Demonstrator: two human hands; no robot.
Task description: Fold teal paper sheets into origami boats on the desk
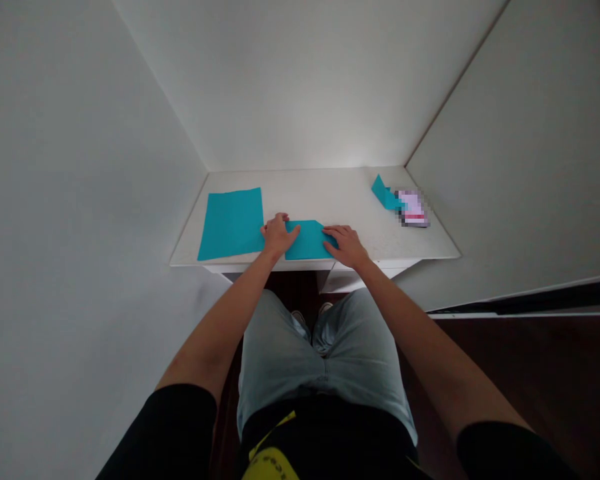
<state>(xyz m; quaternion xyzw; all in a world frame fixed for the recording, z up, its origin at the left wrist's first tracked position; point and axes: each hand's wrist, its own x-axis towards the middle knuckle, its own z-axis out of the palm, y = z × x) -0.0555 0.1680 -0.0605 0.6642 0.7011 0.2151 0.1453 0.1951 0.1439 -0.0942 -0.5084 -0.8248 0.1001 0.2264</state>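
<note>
A partly folded teal paper (307, 240) lies near the front edge of a small white table (330, 197). My left hand (279, 235) rests on the paper's left edge, fingers flat and pressing down. My right hand (347, 243) presses on its right side, fingers stretched out over a folded corner. Neither hand holds anything lifted. A flat teal sheet (231, 222) lies unfolded just left of my left hand.
A folded teal paper shape (385, 194) sits at the table's back right beside a small blurred-out pink object (413, 208). White walls close in on the left, back and right. My legs and the dark floor (530, 373) show below the table.
</note>
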